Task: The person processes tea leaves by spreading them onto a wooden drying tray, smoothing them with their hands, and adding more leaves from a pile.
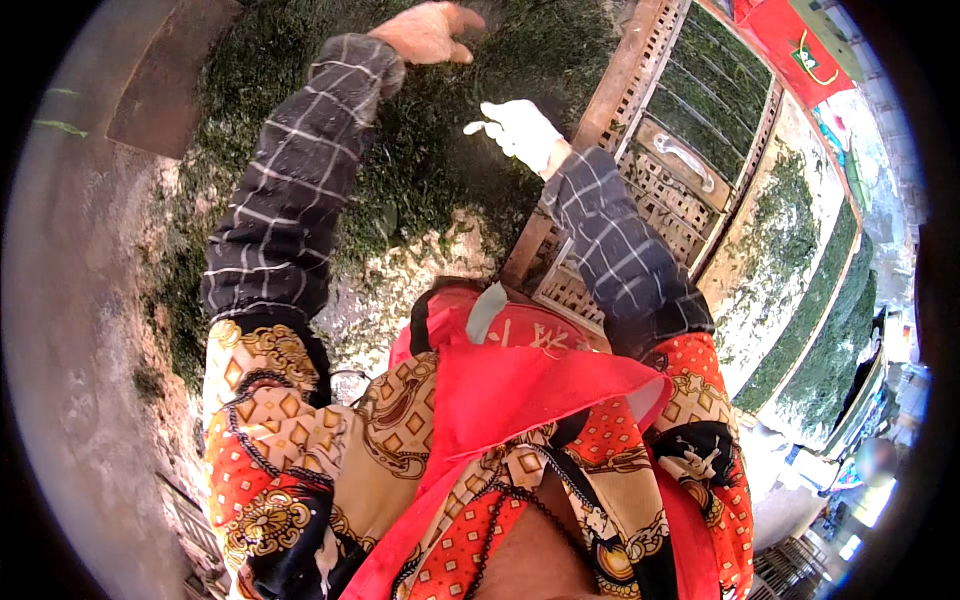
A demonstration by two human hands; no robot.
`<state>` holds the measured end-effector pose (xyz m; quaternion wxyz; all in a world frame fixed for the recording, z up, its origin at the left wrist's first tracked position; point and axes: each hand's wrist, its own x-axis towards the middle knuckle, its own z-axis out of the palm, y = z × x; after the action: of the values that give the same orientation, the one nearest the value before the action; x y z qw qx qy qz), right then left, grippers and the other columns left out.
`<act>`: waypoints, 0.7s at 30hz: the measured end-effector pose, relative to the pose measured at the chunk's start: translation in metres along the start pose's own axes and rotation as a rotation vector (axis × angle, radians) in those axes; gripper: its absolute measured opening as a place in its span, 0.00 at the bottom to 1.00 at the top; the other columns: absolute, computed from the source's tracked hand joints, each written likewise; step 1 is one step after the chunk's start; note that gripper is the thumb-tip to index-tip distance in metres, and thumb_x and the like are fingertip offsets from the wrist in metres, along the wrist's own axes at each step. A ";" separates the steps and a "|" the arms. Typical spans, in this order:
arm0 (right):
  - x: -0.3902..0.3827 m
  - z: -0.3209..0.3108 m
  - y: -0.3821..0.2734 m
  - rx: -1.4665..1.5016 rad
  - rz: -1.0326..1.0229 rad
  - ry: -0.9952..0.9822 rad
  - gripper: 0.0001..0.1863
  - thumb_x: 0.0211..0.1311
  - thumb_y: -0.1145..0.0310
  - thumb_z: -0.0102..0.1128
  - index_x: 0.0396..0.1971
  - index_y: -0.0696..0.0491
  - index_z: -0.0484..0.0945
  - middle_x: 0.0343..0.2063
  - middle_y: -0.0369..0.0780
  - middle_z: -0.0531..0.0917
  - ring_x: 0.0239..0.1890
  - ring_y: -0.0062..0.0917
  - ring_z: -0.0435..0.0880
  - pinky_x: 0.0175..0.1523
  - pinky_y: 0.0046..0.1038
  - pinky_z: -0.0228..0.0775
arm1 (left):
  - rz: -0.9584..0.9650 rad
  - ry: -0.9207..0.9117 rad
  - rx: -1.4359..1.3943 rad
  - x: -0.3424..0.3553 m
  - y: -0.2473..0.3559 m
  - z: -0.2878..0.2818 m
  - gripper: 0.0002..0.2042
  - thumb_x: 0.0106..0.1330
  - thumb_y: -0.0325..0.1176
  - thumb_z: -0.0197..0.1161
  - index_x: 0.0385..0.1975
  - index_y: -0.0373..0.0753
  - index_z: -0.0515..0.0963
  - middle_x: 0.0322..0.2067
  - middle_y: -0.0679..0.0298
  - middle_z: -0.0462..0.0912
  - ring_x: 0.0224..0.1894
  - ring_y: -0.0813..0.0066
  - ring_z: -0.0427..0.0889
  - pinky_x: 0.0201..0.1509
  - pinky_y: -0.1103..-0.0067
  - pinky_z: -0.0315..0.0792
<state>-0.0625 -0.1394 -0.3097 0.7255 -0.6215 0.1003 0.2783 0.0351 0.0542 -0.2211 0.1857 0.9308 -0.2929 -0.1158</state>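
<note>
A wide bed of loose, dark green shredded leaves (420, 180), like tea leaves, lies beneath both hands. Over its far part is my left hand (425, 33), bare and empty, with its fingers apart. Closer to the middle, my right hand (520, 135) reaches leftward above the leaves, fingers stretched out and nothing visible in them. It shows bright white; whether from a glove or strong light I cannot tell. Dark checked sleeve covers are on both forearms. Whether either hand touches the leaves is unclear.
To the right stands a slotted metal frame (672, 212) with troughs of green leaves and a metal handle (685, 160). Beyond it, more leaves lie on a pale sheet (745, 290). A red bag (795, 50) sits at the far right. A brown board (160, 90) lies at the far left.
</note>
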 end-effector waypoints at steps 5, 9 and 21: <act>0.001 -0.023 0.005 -0.075 -0.011 -0.150 0.10 0.72 0.66 0.51 0.31 0.53 0.76 0.20 0.31 0.76 0.13 0.14 0.62 0.16 0.19 0.55 | 0.155 0.288 -0.210 -0.021 -0.001 -0.024 0.20 0.60 0.28 0.61 0.53 0.30 0.74 0.41 0.53 0.84 0.45 0.66 0.81 0.50 0.72 0.74; -0.014 -0.028 -0.006 -0.075 -0.188 -0.147 0.11 0.72 0.63 0.52 0.29 0.50 0.75 0.19 0.28 0.73 0.14 0.11 0.62 0.17 0.17 0.53 | 0.295 0.234 -0.581 -0.023 0.011 -0.017 0.22 0.60 0.26 0.59 0.56 0.31 0.72 0.50 0.56 0.81 0.52 0.66 0.78 0.56 0.71 0.71; -0.062 -0.035 -0.088 0.064 -0.280 -0.210 0.25 0.74 0.70 0.44 0.68 0.55 0.59 0.28 0.28 0.66 0.22 0.10 0.58 0.25 0.13 0.53 | 0.392 0.314 -0.806 0.000 0.034 0.076 0.36 0.60 0.29 0.68 0.69 0.46 0.61 0.57 0.62 0.75 0.58 0.71 0.73 0.66 0.70 0.66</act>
<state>-0.0604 -0.1963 -0.2117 0.7830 -0.5734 -0.0549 0.2347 -0.0069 0.0067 -0.2760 0.5926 0.7180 -0.3629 -0.0412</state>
